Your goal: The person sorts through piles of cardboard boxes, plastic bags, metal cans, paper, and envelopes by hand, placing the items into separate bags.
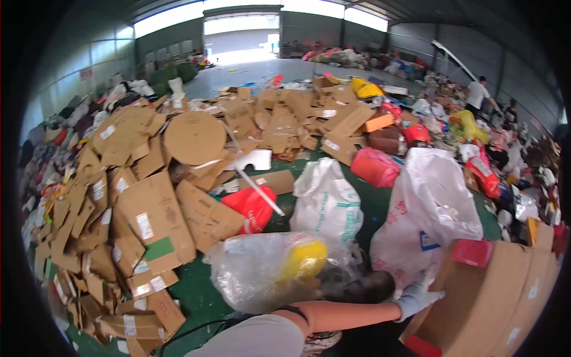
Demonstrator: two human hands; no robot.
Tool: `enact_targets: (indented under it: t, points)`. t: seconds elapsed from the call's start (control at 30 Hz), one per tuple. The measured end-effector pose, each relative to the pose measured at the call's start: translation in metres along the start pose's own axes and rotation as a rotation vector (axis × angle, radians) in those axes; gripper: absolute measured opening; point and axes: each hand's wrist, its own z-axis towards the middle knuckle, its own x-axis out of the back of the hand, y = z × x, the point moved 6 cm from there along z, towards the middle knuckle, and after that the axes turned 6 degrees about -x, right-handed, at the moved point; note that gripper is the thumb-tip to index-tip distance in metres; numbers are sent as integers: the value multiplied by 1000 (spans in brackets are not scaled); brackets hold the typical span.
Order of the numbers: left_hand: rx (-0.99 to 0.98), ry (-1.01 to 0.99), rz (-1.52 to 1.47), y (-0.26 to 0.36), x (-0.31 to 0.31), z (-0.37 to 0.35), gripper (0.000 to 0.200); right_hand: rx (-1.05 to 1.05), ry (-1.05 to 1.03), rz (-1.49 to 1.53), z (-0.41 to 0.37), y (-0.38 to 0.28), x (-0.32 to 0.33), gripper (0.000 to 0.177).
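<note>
My left hand (418,299), in a pale grey glove, reaches across to the right from the lower edge of the view. Its fingers are stretched out and apart, near the left edge of a large cardboard box (496,291). Whether the fingertips touch the box cannot be told. Red pieces (473,253) show at the top and bottom of the box. Just behind my hand stands a big white woven sack (425,214), its mouth open. A clear plastic bag (256,273) with something yellow inside lies left of my forearm. My right hand is out of view.
Flattened cardboard (154,220) is heaped at the left and ahead. A white bag (327,202), a red bag (253,208) and a pink bundle (375,167) lie on the green floor. A thin pole (256,187) slants over the pile. Another person (476,95) stands far right among mixed waste.
</note>
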Motion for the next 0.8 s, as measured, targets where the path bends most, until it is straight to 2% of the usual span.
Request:
enact_targets:
  t: [0.03, 0.07, 0.1, 0.13, 0.2, 0.23, 0.27, 0.33, 0.4, 0.47, 0.57, 0.63, 0.7, 0.73, 0.8]
  points:
    - [-106, -9, -148, -9, -11, -4, 82, -26, -23, 55, 6, 6, -4, 58]
    - [-100, -158, 8, 21, 1, -18, 83, -69, -53, 99, 14, 14, -7, 58]
    - [-116, -247, -28, 20, -16, -28, 83, -104, -72, 147, 17, 19, -5, 59]
    - [-59, -373, -134, -6, -52, -33, 88, -137, -87, 185, 21, 23, -5, 60]
    - [171, -606, -217, 18, -65, -40, 93, -203, -119, 237, 28, 33, -3, 61]
    - [280, -699, -519, 9, -90, -39, 100, -222, -130, 255, 32, 38, -2, 62]
    - [268, -677, -673, 18, -102, -36, 104, -214, -151, 259, 34, 44, 3, 59]
    - [372, -784, -879, -1, -145, -30, 105, -208, -177, 263, 54, 58, 25, 55]
    - [517, -912, -1129, 61, -134, -30, 103, -199, -162, 216, 57, 71, 38, 51]
    - [384, -913, -1132, 86, -147, -23, 98, -225, -139, 208, 42, 69, 24, 49]
    - [461, -809, -940, 89, -166, -6, 76, -114, 21, 81, 56, 72, 50, 54]
    - [761, -954, -831, 29, -214, -2, 60, -76, 46, 93, 62, 69, 67, 54]
    - [817, -944, -758, 30, -218, 2, 40, -67, 0, 111, 59, 54, 56, 55]
    - [774, -973, -835, 20, -229, 1, 40, -96, 63, 173, 54, 48, 48, 48]
    - [635, -895, -902, 9, -241, -2, 41, -106, 113, 140, 49, 39, 37, 50]
